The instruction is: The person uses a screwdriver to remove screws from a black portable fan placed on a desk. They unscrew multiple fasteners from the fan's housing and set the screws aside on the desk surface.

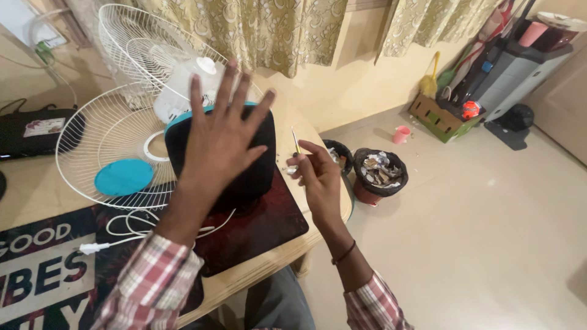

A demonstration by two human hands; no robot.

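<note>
Screwdriver (296,140) upright, tip up, pinched in right hand (318,177); left hand (223,137) splayed.

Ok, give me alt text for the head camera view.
A person's left hand is raised, fingers spread, over a dismantled white table fan with a black base, while the right hand pinches a thin yellow-handled tool. White wire fan guard lies on the table.

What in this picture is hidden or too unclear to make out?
- Head view: the raised left hand covers much of the dark fan base behind it.
- The thin yellowish tool in the right hand is too small to identify; its lower end is hidden by the fingers.
- The mat is cut off by the left and bottom edges.
- The bin contents are too small to tell.
</note>
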